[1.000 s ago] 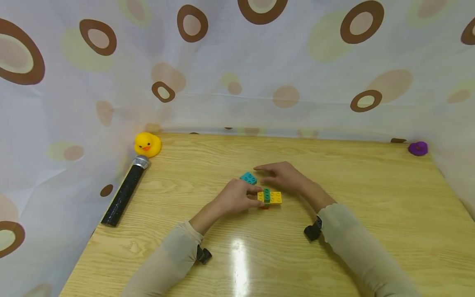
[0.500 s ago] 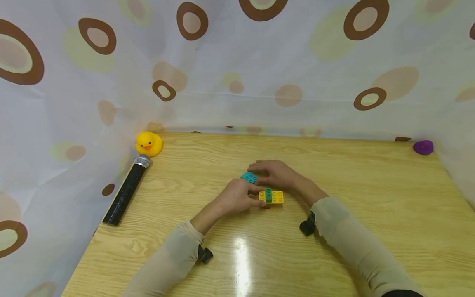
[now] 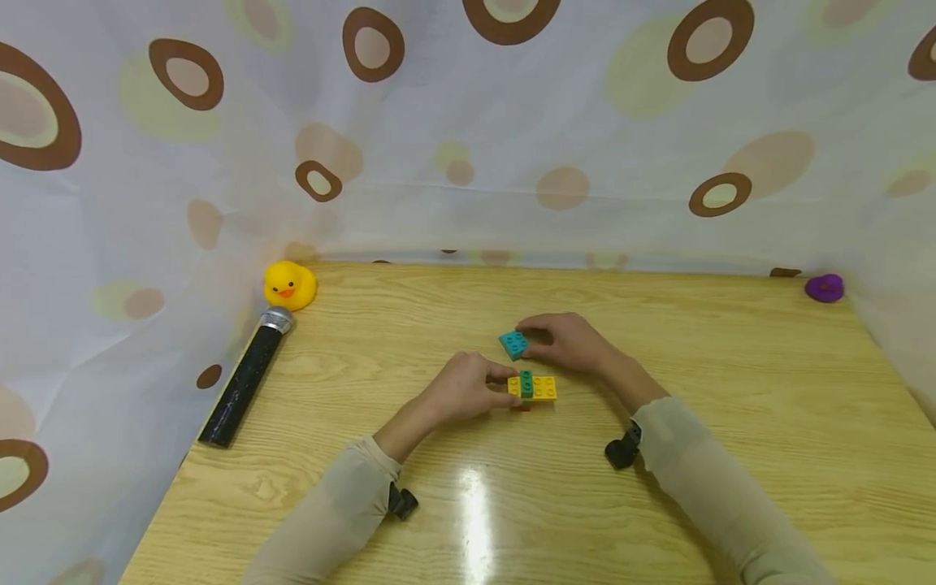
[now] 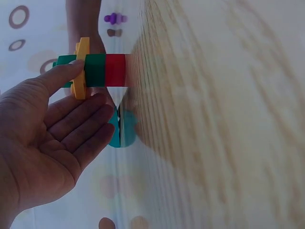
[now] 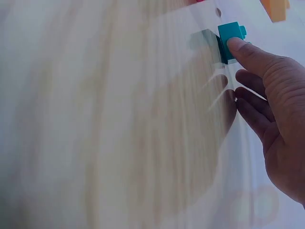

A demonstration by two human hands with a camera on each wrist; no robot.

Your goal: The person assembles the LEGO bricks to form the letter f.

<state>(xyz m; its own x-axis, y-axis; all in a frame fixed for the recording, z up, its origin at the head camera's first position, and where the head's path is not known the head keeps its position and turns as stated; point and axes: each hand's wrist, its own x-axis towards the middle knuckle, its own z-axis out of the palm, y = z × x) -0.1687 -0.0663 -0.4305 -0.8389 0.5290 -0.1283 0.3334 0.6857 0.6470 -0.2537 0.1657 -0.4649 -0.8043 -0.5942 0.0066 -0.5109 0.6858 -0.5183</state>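
Observation:
In the head view my left hand (image 3: 464, 388) pinches a small stack of toy building bricks between thumb and fingers. A long yellow brick (image 3: 544, 388) lies across the stack, with a green brick (image 3: 526, 383) on top. The left wrist view shows another green brick (image 4: 95, 70) below the yellow one and a red brick (image 4: 115, 70) at the base, against the table. My right hand (image 3: 570, 341) holds a teal brick (image 3: 514, 344) just beyond the stack, its thumb on the side in the right wrist view. Whether the teal brick touches the table, I cannot tell.
A black microphone (image 3: 249, 378) with a silver head lies along the table's left edge. Behind it sits a yellow rubber duck (image 3: 290, 284). A purple rubber duck (image 3: 825, 288) is at the far right corner. A spotted curtain (image 3: 468, 146) encloses the wooden table (image 3: 409, 317).
My right hand reached left to the teal brick, took hold of it, and drew it a little to the right, turning it. The left hand stays on the stack.

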